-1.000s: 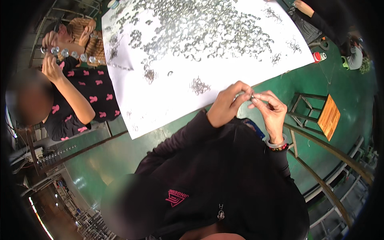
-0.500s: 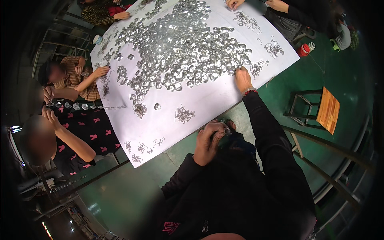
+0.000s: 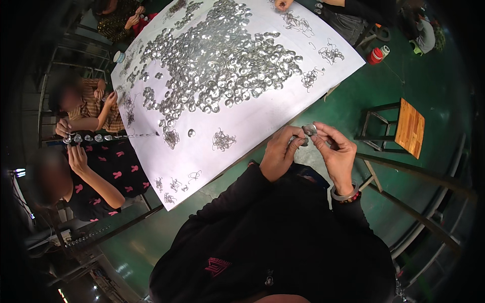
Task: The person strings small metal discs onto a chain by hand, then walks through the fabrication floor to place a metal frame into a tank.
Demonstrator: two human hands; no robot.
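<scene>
- The table before you has a smooth, white, matte top (image 3: 262, 113), its straight edges bowed by the lens.
- A broad heap of discs (image 3: 222, 63) covers much of it: thin, round, silvery and glossy, many showing a darker centre, overlapping like scales.
- 1 loose disc (image 3: 191, 133) lies apart from the heap, toward your side.
- Beside it on your side is a tangle of hooks (image 3: 223, 140), dull, dark, thin and curved; more small clumps lie along the table's edges.
- To your right stands a stool (image 3: 409, 129) with a flat, striped wooden seat on a dark frame, over the glossy green floor (image 3: 348, 108).
- At your left, a co-worker in a black top with pink figures (image 3: 117, 174) has both hands at a strand of shiny discs (image 3: 88, 138).
- Your right hand (image 3: 337, 154) pinches a metal disc (image 3: 309, 130), bright and rounded, between thumb and fingertips; the other fingers curl loosely.
- Your left hand (image 3: 279, 151) is closed to a narrow pinch on a small shiny piece (image 3: 304, 142), its shape partly hidden by your fingers.
- Both held pieces are close together in front of you, just off the table's near edge; you cannot tell here whether they are joined.
</scene>
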